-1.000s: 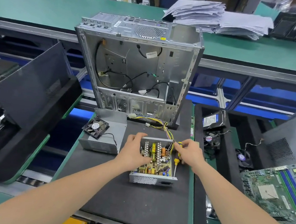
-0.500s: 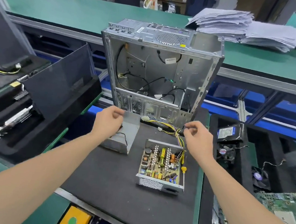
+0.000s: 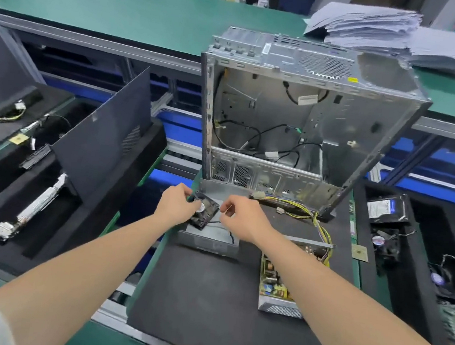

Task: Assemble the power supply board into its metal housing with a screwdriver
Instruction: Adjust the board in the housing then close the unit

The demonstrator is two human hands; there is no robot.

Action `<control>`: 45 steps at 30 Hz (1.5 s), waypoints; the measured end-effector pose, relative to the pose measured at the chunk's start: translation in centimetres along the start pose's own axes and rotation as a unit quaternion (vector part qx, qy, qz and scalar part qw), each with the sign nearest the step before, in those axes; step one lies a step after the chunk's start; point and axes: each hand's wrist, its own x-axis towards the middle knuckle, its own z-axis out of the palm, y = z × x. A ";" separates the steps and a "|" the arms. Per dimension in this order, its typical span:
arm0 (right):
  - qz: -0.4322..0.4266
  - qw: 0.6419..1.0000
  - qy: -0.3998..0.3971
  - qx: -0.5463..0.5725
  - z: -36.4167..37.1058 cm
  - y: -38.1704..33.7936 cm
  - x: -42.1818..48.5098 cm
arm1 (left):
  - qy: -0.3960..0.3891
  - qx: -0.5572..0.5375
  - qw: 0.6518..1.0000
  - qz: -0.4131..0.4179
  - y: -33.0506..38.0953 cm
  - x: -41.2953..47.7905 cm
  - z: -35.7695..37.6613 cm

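Now both hands are working at the fan [image 3: 206,211], which is lying on the cover [image 3: 207,242] just left of the board [image 3: 276,275]. The left hand [image 3: 176,205] is pinching the fan's near corner, and the right hand [image 3: 240,215] is pinching something thin beside it, probably the fan wire; I cannot tell for sure. The board is sitting in its housing [image 3: 280,309] on the black mat [image 3: 201,304], with the yellow cables [image 3: 312,213] running behind it. I am not seeing the screwdriver. To do this step well, the person should be lifting the fan by its frame, not pulling the wire, and keeping the wire away from the cover's edge.
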 end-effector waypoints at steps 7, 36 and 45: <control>0.105 0.990 -0.059 -0.075 2.4 0.2 2.2 | -0.031 0.055 0.998 0.022 0.0 1.3 1.5; -0.033 0.995 -0.056 -0.075 -13.8 9.1 -11.1 | -0.180 -0.159 0.956 0.167 11.9 -12.8 0.9; -0.004 0.994 -0.092 -0.066 -10.6 13.6 -14.8 | -0.245 -0.129 0.949 0.151 10.3 -17.0 5.7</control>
